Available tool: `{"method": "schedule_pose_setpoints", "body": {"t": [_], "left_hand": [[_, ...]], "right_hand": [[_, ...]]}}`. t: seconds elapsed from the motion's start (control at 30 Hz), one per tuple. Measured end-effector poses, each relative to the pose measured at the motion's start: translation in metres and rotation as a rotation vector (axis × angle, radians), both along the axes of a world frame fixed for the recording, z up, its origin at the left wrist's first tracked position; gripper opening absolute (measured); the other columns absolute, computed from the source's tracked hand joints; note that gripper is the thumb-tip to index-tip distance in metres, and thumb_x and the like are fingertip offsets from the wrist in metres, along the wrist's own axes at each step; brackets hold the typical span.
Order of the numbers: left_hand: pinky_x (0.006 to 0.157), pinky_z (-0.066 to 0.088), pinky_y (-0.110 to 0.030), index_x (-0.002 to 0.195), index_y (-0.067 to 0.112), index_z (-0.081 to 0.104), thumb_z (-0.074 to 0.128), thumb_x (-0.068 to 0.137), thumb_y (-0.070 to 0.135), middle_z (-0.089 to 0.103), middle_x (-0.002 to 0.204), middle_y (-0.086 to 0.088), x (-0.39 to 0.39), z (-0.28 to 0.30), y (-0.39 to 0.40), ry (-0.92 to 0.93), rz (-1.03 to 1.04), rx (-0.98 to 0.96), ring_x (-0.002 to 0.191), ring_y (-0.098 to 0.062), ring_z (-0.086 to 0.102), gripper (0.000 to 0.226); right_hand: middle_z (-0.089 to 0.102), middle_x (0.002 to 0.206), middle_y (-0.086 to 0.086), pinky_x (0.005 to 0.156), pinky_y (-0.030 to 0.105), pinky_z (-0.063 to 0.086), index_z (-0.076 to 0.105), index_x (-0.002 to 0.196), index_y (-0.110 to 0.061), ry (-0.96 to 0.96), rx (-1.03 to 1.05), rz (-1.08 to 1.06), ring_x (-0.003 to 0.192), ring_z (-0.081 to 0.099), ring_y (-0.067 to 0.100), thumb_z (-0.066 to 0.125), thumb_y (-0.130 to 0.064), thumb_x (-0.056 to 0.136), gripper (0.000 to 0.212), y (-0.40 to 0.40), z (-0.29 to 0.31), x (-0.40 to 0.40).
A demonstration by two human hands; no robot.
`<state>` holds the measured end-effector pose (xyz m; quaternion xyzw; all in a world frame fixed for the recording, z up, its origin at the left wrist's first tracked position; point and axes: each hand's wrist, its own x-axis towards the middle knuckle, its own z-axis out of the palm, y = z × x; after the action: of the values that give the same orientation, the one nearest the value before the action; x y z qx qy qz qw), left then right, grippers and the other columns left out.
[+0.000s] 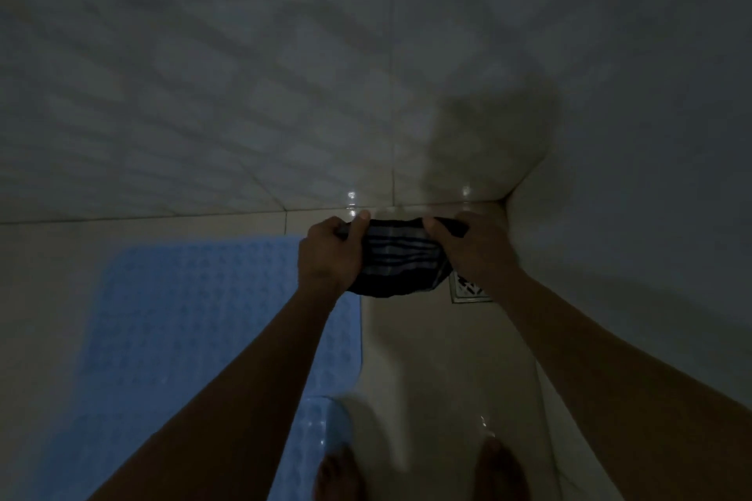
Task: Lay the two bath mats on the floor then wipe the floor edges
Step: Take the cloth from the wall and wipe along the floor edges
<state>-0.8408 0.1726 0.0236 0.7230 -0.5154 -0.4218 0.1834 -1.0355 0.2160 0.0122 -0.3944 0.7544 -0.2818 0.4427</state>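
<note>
Dim light fills a tiled bathroom, with pale wall tiles rising above a glossy beige floor. On the left part of the floor lies a blue bath mat, flat, its far edge near the foot of the wall and its right edge running down toward the person's feet. A second blue mat shows only as a rounded corner at the bottom edge, just beside the left foot.

Above the floor's far edge, the left hand grips the left end of a dark striped cloth, thumb curled over its top. The cloth hangs bunched between both hands, close to the seam where floor meets wall. The right hand clutches the cloth's right end, fingers wrapped round it. Just below that hand, a square metal floor drain sits near the right corner of the floor, partly hidden by the cloth and the wrist. The right foot stands on bare tile at the bottom edge.
</note>
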Motion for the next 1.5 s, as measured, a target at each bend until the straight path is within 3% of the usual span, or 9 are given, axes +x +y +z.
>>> {"method": "schedule_pose_setpoints", "body": {"t": [0.1, 0.3, 0.43, 0.63, 0.77, 0.87, 1.03, 1.23, 1.5], "left_hand": [[0.071, 0.054, -0.033, 0.083, 0.008, 0.068, 0.055, 0.095, 0.059, 0.070, 0.078, -0.006, -0.006, -0.072, -0.009, -0.054, -0.010, -0.043, 0.077, -0.020, 0.066, 0.054], [0.071, 0.052, -0.032, 0.088, 0.014, 0.066, 0.058, 0.095, 0.056, 0.068, 0.083, -0.002, -0.006, -0.195, -0.041, -0.130, -0.016, -0.120, 0.080, -0.021, 0.065, 0.043], [0.072, 0.043, -0.030, 0.091, 0.013, 0.065, 0.059, 0.096, 0.052, 0.069, 0.090, -0.007, -0.010, -0.254, -0.070, -0.155, -0.043, -0.166, 0.084, -0.021, 0.061, 0.040], [0.076, 0.046, -0.036, 0.099, 0.013, 0.065, 0.054, 0.096, 0.057, 0.067, 0.107, -0.013, -0.024, -0.329, -0.112, -0.243, -0.048, -0.253, 0.102, -0.034, 0.063, 0.046], [0.084, 0.051, -0.045, 0.111, 0.014, 0.064, 0.045, 0.099, 0.060, 0.062, 0.114, -0.014, -0.028, -0.354, -0.122, -0.307, -0.132, -0.267, 0.111, -0.037, 0.058, 0.051], [0.090, 0.043, -0.046, 0.129, 0.020, 0.057, 0.037, 0.102, 0.057, 0.055, 0.130, -0.011, -0.029, -0.363, -0.114, -0.575, -0.240, -0.335, 0.123, -0.034, 0.044, 0.050], [0.097, 0.040, -0.051, 0.124, 0.025, 0.062, 0.044, 0.100, 0.051, 0.056, 0.136, -0.007, -0.031, -0.379, -0.102, -0.684, -0.391, -0.639, 0.122, -0.033, 0.048, 0.040], [0.100, 0.037, -0.055, 0.142, 0.032, 0.044, 0.024, 0.102, 0.058, 0.044, 0.147, -0.001, -0.035, -0.393, -0.103, -0.697, -0.446, -0.488, 0.131, -0.029, 0.037, 0.051], [0.093, 0.034, -0.045, 0.141, 0.037, 0.042, 0.025, 0.102, 0.056, 0.043, 0.141, -0.005, -0.034, -0.394, -0.111, -0.730, -0.443, -0.459, 0.119, -0.030, 0.041, 0.047]], "right_hand": [[0.055, 0.082, 0.002, 0.067, 0.028, 0.039, 0.046, 0.074, -0.023, 0.153, -0.006, 0.025, 0.085, 0.060, 0.029, 0.052, -0.060, 0.094, 0.042, -0.009, -0.079, 0.003], [0.065, 0.090, 0.007, 0.074, 0.042, 0.056, 0.057, 0.088, -0.026, 0.254, -0.086, 0.064, 0.083, 0.064, 0.030, 0.042, -0.067, 0.091, 0.045, -0.042, -0.201, 0.005], [0.065, 0.098, 0.008, 0.081, 0.041, 0.054, 0.054, 0.089, -0.030, 0.294, -0.047, 0.069, 0.091, 0.062, 0.030, 0.039, -0.067, 0.093, 0.041, -0.074, -0.263, -0.001], [0.065, 0.100, 0.012, 0.072, 0.038, 0.051, 0.050, 0.089, -0.028, 0.361, -0.081, 0.060, 0.087, 0.063, 0.032, 0.041, -0.060, 0.097, 0.035, -0.117, -0.329, -0.013], [0.066, 0.115, 0.010, 0.079, 0.041, 0.052, 0.056, 0.114, -0.020, 0.446, -0.079, 0.080, 0.101, 0.063, 0.032, 0.038, -0.056, 0.100, 0.042, -0.126, -0.351, -0.012], [0.053, 0.134, 0.008, 0.089, 0.046, 0.047, 0.052, 0.131, -0.023, 0.658, -0.132, 0.114, 0.121, 0.048, 0.033, 0.041, -0.051, 0.101, 0.043, -0.122, -0.360, -0.005], [0.052, 0.141, 0.011, 0.091, 0.050, 0.040, 0.062, 0.122, -0.025, 0.901, -0.378, 0.123, 0.123, 0.045, 0.037, 0.045, -0.049, 0.097, 0.039, -0.107, -0.379, 0.012], [0.053, 0.136, 0.010, 0.100, 0.053, 0.035, 0.057, 0.132, -0.025, 0.966, -0.295, 0.161, 0.121, 0.047, 0.038, 0.035, -0.057, 0.098, 0.052, -0.104, -0.394, 0.017], [0.055, 0.131, 0.008, 0.095, 0.049, 0.037, 0.055, 0.135, -0.032, 0.968, -0.258, 0.125, 0.113, 0.047, 0.035, 0.037, -0.058, 0.097, 0.050, -0.113, -0.398, 0.017]]}}
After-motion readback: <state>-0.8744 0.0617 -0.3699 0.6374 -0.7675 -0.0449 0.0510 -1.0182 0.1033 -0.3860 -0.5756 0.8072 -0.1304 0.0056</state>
